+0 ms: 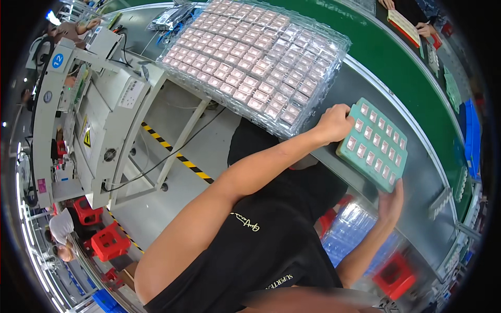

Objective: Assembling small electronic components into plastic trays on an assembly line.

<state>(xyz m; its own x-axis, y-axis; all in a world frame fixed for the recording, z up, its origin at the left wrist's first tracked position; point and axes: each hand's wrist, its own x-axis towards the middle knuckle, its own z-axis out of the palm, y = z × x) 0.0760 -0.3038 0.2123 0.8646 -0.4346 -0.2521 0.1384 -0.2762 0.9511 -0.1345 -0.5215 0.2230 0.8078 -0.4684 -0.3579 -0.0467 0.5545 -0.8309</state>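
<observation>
Between my two hands is a pale green tray (371,151), a thick slab with rounded corners. Rows of small slots in it hold pinkish-white square pieces. My left hand (335,124) is closed on the tray's upper left edge, its fingers curled in. At the opposite lower right corner, my right hand (391,202) grips the tray, with part of its fingers hidden beneath. The tray is over the grey worktop (348,83), and I cannot tell whether it rests there. Left of it lies a clear plastic blister tray (308,47), mostly filled with similar pale pink pieces.
A green conveyor belt (389,65) curves past the worktop's far side. Across it, another person's hands hold a yellow-and-red tray (403,27). A white machine (112,104) stands at the left. Red stools (395,275) and blue plastic-wrapped stacks (350,229) are below the worktop.
</observation>
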